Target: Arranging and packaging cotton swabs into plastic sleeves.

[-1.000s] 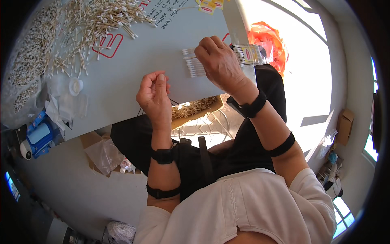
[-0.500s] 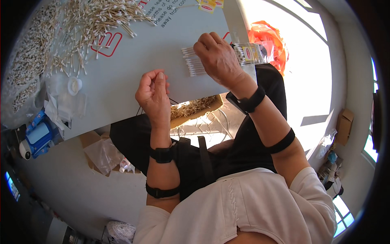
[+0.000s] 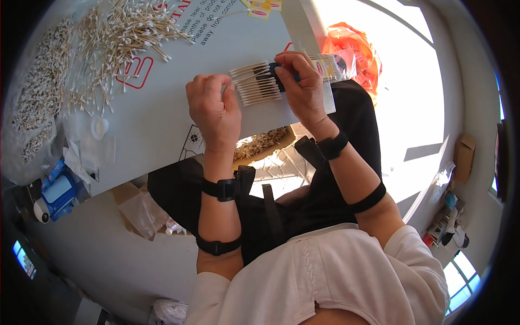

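Observation:
A row of cotton swabs (image 3: 259,89) lies side by side on the grey table, with a dark blue piece (image 3: 278,70) at its right end. My right hand (image 3: 305,89) is curled over that dark piece, thumb and fingers gripping it. At the row's left end, my left hand (image 3: 215,111) is closed, its thumb and forefinger pinched close to the swab tips. Whatever those fingertips hold is too small to make out. Just right of my right hand lies a clear packet of swabs (image 3: 327,67) with a yellow label, partly hidden by the hand.
A loose heap of swabs (image 3: 127,35) covers the table's far left, beside a large clear bag of swabs (image 3: 40,81). Yellow cards (image 3: 259,10) lie at the far edge. An orange bag (image 3: 355,49) sits beyond the right edge. Below the table is a carton of sticks (image 3: 260,143).
My left hand has moved right, up to the swab row's end. My right hand has lowered and turned, and the dark blue piece now shows beside the row.

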The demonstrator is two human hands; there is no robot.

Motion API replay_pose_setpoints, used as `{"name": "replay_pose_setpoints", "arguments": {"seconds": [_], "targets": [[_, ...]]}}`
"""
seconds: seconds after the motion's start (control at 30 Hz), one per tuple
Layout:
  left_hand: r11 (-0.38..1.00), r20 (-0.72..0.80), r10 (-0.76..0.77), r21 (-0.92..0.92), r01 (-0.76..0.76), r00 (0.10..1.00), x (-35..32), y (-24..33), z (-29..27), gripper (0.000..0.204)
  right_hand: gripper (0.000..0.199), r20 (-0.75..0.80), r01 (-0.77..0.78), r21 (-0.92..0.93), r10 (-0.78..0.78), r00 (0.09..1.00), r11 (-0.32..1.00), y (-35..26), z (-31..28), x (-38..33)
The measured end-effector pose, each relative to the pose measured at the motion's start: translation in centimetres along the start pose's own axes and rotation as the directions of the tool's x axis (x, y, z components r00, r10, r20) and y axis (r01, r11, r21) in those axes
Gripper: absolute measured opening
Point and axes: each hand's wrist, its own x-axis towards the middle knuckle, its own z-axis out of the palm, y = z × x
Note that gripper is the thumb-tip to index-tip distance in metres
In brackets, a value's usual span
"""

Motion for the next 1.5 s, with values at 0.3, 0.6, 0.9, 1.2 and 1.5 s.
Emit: {"name": "replay_pose_setpoints", "arguments": {"seconds": [0.3,0.6,0.9,1.2,1.5], "targets": [[0.946,0.309,0.177,0.207,-0.248,0.934,2.5,0.3,1.2,0.014,0.012,-0.088,-0.088,0.092,0.096,0.991,0.992,0.5,-0.6,-1.5],[0.959,0.382,0.152,0.165,-0.229,0.912,2.7,1.0,-0.2,0.012,0.013,-0.127,-0.087,0.193,0.113,0.986,0.977,0.3,-0.6,-1.8],[0.989,0.252,0.024,-0.148,0.014,0.968,-0.8,2.2,-1.2,0.032,0.015,-0.167,-0.124,0.49,0.233,0.958,0.863,0.2,-0.9,-1.9],[0.963,0.35,0.209,0.088,-0.254,0.913,1.8,-0.2,1.9,0.038,0.034,0.041,-0.195,0.492,0.201,0.979,0.849,1.1,0.5,0.8],[0.947,0.087,-0.058,-0.311,0.083,0.995,-1.0,0.3,2.7,0.038,0.036,-0.045,-0.146,0.499,0.194,0.98,0.854,0.6,1.7,-1.9]]}}
